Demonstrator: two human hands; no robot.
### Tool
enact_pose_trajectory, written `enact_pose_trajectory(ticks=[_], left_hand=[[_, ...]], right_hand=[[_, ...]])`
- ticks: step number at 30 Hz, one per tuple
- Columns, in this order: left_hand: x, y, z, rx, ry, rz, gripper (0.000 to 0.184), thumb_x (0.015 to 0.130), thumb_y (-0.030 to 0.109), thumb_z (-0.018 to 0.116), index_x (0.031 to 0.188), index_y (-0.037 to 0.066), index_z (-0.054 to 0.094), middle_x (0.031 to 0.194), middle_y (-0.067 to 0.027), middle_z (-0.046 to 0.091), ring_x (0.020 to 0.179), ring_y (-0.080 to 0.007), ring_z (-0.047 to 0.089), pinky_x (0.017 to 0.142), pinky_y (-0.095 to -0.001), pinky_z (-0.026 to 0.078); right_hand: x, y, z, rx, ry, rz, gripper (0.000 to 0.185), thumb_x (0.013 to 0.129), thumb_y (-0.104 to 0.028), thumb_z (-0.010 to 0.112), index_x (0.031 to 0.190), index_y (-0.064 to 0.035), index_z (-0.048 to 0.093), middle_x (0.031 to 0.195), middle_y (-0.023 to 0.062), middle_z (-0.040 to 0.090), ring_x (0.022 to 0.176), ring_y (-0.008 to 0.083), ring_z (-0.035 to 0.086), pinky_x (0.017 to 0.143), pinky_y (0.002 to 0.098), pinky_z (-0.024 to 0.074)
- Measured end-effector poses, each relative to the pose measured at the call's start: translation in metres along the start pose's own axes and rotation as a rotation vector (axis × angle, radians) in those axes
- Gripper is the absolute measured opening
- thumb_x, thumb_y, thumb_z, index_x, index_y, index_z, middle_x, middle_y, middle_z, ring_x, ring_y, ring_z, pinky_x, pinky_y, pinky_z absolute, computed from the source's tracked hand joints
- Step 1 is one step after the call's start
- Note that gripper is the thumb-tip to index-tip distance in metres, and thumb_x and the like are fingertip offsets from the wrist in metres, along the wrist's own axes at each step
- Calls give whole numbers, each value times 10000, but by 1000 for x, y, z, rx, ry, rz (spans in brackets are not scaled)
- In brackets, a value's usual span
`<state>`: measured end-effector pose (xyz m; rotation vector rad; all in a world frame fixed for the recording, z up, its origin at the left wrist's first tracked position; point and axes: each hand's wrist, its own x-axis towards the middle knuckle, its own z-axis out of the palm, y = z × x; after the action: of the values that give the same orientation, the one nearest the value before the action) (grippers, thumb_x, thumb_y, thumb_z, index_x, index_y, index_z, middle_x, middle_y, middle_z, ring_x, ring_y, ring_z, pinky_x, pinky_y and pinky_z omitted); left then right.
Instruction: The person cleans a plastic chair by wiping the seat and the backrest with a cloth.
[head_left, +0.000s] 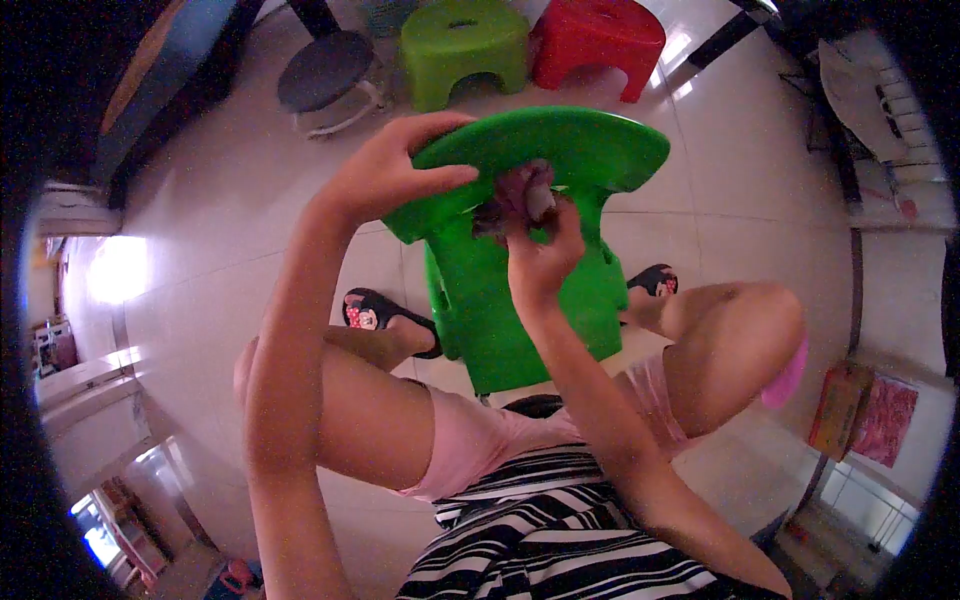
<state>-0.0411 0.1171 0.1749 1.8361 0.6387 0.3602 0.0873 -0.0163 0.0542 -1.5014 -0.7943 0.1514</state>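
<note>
A green plastic chair stands tilted between my knees, its curved backrest at the far end. My left hand grips the backrest's left end, thumb on the near face and the other fingers behind the edge. In my right hand a crumpled, dark pinkish cloth is bunched up, pressed against the middle of the backrest. The fingers close around the cloth and partly hide it. An opening in the chair shows just beside this hand.
Beyond the chair stand a green stool, a red stool and a round dark-topped stool. Pale floor tiles surround me. Shelving is at the left, and a cardboard box sits at the right.
</note>
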Motion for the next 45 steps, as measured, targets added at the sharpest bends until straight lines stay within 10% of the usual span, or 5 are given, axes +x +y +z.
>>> enact_pose_trajectory(ticks=[21,45], left_hand=[[-1,4,1,49,13,-1,461,800,309,695,1122,0,581,996,-68,632,932,-126,564,850,-279,446],[1,-7,0,4,79,-68,497,934,446,520,1105,-11,614,931,-27,635,884,-96,542,792,-248,443]], right_hand=[[-20,-27,-8,14,-423,-131,360,588,-13,753,920,-35,614,947,131,606,855,265,607,710,325,495],[60,21,-84,-235,159,-177,323,698,72,690,972,-25,549,924,24,512,846,126,516,746,255,453]])
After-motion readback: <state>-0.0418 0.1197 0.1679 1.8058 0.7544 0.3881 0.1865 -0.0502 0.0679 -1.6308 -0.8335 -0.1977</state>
